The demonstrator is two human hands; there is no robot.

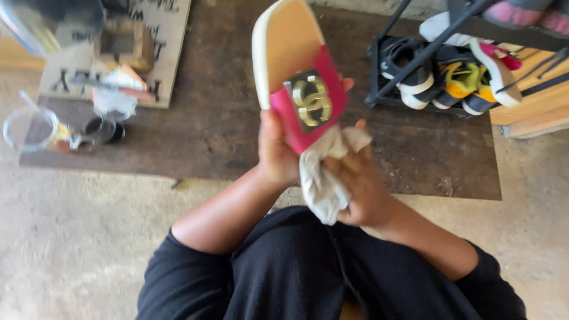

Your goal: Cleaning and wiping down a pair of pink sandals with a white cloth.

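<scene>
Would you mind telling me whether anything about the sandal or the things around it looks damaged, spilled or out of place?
Nothing stands out: the left hand holds the pink-strapped sandal, and the right hand grips a white cloth.

The left hand grips a cream slide sandal by its pink strap. The right hand presses a white cloth against the strap's lower edge. A shoe rack stands behind.

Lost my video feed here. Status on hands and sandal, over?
Left hand grips pink-strapped sandal, raised. Right hand presses white cloth at strap. Nothing blocking.
</scene>
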